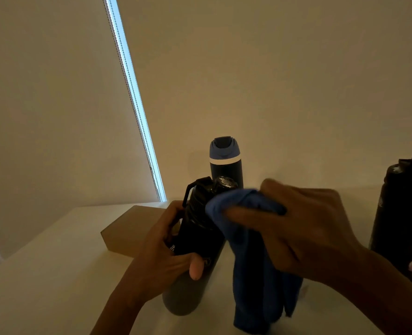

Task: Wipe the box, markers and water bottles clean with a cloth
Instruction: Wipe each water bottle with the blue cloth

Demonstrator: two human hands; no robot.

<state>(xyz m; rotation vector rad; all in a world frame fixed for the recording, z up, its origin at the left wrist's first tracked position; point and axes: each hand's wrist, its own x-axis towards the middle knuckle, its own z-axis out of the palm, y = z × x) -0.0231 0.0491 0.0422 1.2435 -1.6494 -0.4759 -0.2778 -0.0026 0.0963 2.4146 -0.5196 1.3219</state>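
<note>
We grip black water bottle [200,228] in left hand [166,247], fingers curled round its body, bottle tilted over surface [43,286]. Right hand [304,226] fingers clamped on blue cloth [255,262], pressed near lid. Cardboard box [130,228] behind left; blue-lidded bottle [225,158] behind; stickered bottle [403,218] far right

Lower centre: the left hand [166,247] is gripping the black bottle [200,228] around its body, and the right hand [304,228] is holding the blue cloth [255,274] against its upper side, just below the lid. A blue-lidded bottle [225,158] is standing upright behind. A stickered dark bottle [403,213] is standing at the right edge, and the cardboard box [127,228] is lying centre left on the white table [43,286].
</note>
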